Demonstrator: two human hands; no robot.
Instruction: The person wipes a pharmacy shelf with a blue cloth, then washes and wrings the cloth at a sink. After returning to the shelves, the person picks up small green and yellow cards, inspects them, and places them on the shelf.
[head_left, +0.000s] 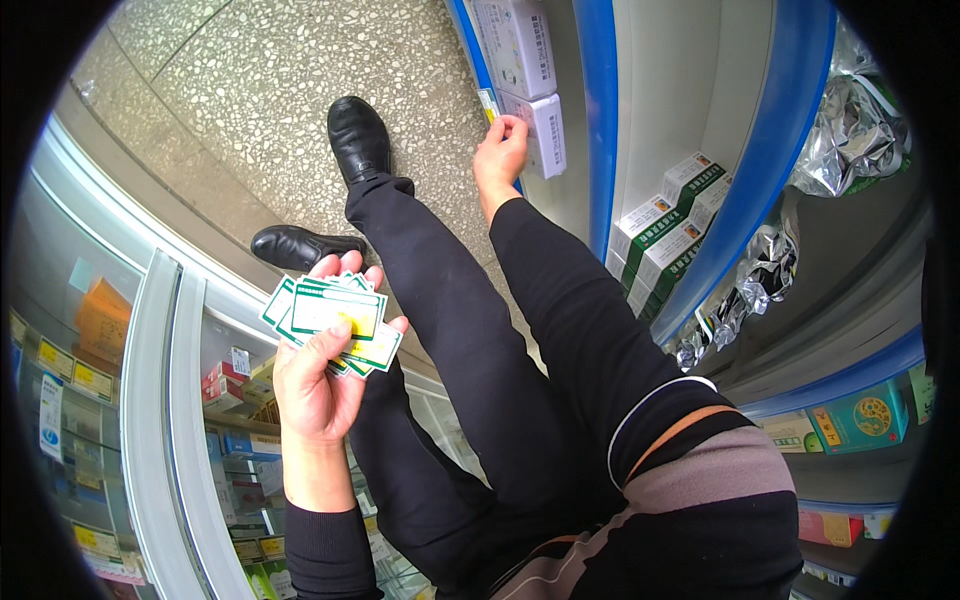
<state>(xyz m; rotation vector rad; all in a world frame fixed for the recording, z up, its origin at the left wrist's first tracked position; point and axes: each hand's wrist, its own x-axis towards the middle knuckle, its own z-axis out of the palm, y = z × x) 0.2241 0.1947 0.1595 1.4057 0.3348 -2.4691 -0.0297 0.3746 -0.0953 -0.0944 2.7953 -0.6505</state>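
Low in the view, my left hand (322, 375) holds a fanned stack of price tag cards (337, 307), white with green borders and yellow patches, its thumb pressed on the top card. Further up, my right hand (501, 159) is at the blue shelf edge, thumb and forefinger together at the lower end of a small price tag (488, 106) there. Whether the fingers grip that tag or only touch it, I cannot tell. Just beside the right hand, white boxes (536, 131) stand on the shelf.
Green and white medicine boxes (660, 232) stand on another shelf at the right, near silvery foil packs (847, 142). A teal box (862, 420) is lower right. A glass display counter (161, 360) with packages lines the left. My black shoes (358, 139) are on the speckled floor (255, 112).
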